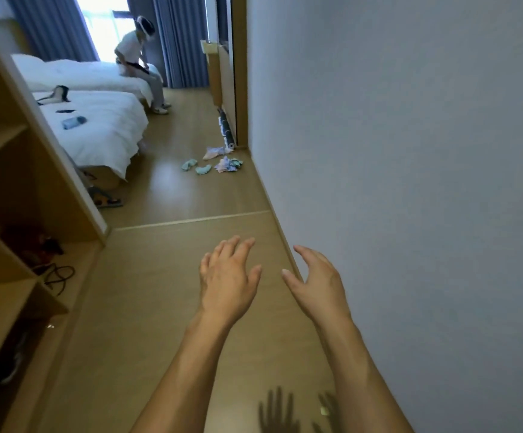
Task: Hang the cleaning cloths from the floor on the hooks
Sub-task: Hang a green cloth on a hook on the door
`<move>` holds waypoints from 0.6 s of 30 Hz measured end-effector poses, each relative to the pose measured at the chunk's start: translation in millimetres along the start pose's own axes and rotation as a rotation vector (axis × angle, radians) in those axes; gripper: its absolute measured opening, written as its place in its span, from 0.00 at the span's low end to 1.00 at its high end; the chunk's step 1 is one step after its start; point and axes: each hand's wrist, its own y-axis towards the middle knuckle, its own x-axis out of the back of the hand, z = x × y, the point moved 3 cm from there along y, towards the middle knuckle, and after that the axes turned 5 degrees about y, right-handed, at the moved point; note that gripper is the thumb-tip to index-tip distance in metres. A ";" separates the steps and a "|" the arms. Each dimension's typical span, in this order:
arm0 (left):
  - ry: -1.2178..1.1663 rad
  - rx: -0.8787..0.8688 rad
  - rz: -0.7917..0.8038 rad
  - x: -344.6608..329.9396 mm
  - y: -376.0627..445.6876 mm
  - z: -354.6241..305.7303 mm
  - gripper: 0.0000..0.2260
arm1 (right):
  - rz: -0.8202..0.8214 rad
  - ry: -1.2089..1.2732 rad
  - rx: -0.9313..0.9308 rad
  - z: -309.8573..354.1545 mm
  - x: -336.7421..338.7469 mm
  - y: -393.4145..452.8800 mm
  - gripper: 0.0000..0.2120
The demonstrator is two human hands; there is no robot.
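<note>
Left hand point(227, 276) and right hand point(316, 282) are extended forward above the floor point(166, 307), side by side, apart. Each grip is loose: fingers relaxed and spread, holding nothing. The cleaning cloths point(213, 162) lie scattered on the floor well ahead, near the wall point(410, 151), beyond the bed point(97, 132).
</note>
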 end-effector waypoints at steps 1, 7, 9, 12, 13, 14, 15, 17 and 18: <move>0.005 0.019 -0.001 -2.3 9.3 5.4 0.24 | 0.020 -0.001 0.011 1.2 -5.6 13.3 0.28; -0.004 0.117 -0.007 -20.5 77.4 42.7 0.24 | 0.105 -0.019 0.056 13.0 -47.2 94.0 0.28; -0.025 0.130 -0.010 -27.3 108.1 58.0 0.24 | 0.117 -0.024 0.059 18.5 -63.8 125.0 0.28; -0.046 0.126 -0.004 -35.3 161.2 81.9 0.24 | 0.124 -0.029 0.053 31.1 -87.4 175.3 0.28; -0.051 0.117 0.000 -36.6 180.7 89.8 0.24 | 0.122 -0.030 0.050 37.0 -94.4 192.9 0.28; -0.056 0.106 0.002 -36.5 200.9 97.6 0.24 | 0.119 -0.032 0.049 44.1 -101.0 210.9 0.28; -0.060 0.095 -0.002 -34.9 222.0 104.9 0.24 | 0.118 -0.035 0.051 52.2 -107.3 229.3 0.28; -0.059 0.074 -0.016 -28.4 266.9 119.7 0.24 | 0.118 -0.050 0.055 71.0 -119.7 268.9 0.28; -0.058 0.062 -0.023 -24.7 288.4 126.7 0.24 | 0.116 -0.060 0.057 80.6 -125.3 287.6 0.28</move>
